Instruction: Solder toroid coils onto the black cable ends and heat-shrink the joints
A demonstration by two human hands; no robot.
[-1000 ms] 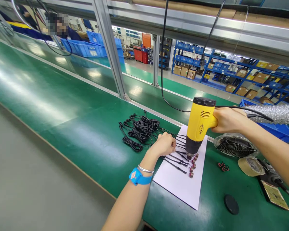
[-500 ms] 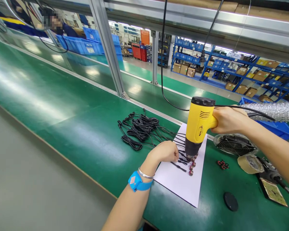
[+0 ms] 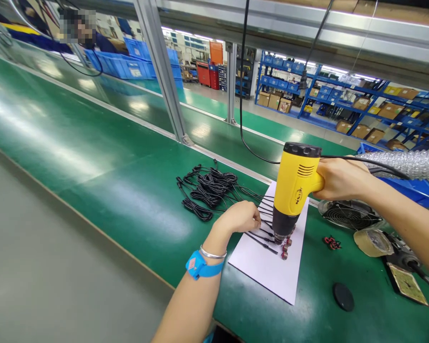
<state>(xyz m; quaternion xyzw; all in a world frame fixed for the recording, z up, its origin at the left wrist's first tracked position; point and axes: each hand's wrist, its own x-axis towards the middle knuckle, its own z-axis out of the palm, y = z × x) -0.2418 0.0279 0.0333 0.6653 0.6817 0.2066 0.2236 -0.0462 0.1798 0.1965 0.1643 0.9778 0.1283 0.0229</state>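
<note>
My right hand [image 3: 339, 178] is closed round the handle of a yellow heat gun [image 3: 293, 188], nozzle pointing down at the red-tipped ends [image 3: 285, 246] of several thin black cables [image 3: 262, 238] lying on a white sheet [image 3: 271, 267]. My left hand [image 3: 240, 216], with a blue wrist strap and a bangle, is closed and rests on those cables just left of the nozzle. The cables run back to a coiled black bundle [image 3: 209, 188] on the green belt.
Right of the sheet lie a round fan [image 3: 346, 214], small red-black parts [image 3: 331, 243], a tape roll [image 3: 373, 242], a black disc [image 3: 343, 296] and a silver hose [image 3: 407, 164]. An aluminium post [image 3: 162, 71] rises behind. A person sits far left among blue crates [image 3: 128, 66].
The heat gun has shifted slightly toward me along the cable ends. My left hand slid nearer along the cables and back a little, still closed on them.
</note>
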